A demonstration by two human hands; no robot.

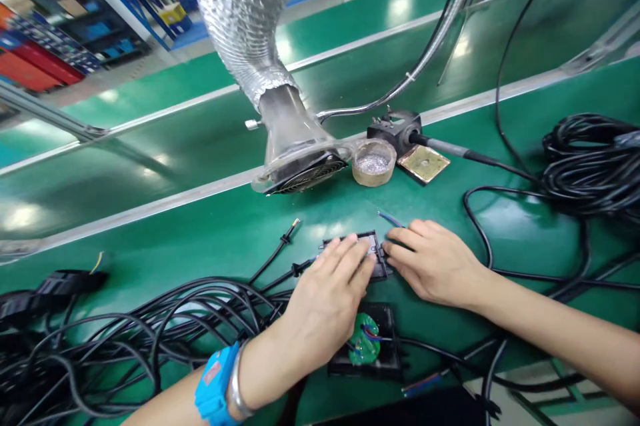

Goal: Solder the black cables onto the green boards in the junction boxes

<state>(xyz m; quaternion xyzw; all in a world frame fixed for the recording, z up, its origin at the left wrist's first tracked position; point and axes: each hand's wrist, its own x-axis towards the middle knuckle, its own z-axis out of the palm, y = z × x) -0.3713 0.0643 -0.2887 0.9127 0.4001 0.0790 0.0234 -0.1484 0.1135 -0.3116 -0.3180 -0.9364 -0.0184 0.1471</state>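
Note:
My left hand [327, 293] lies over a small open black plastic case [379, 271], its fingers stretched out across the case and hiding much of its inside. At the case's right edge my right hand [435, 263] has its fingers curled together, apparently round a black cable; the grip is mostly hidden. Blue wire ends [390, 219] stick out just beyond those fingers. Below the case, a second black case [390, 369] holds a round green circuit board [365, 339] with red and blue wires. A cable with a black grommet [286, 237] points up beside my left hand.
Tangled black cables [170, 326] cover the left, and coiled cable [590, 159] lies at the right. A fume extractor nozzle [300, 169] hangs above the green bench. Behind are a round solder-coloured pot [373, 165], a soldering iron [450, 148] in its stand and a sponge [424, 163].

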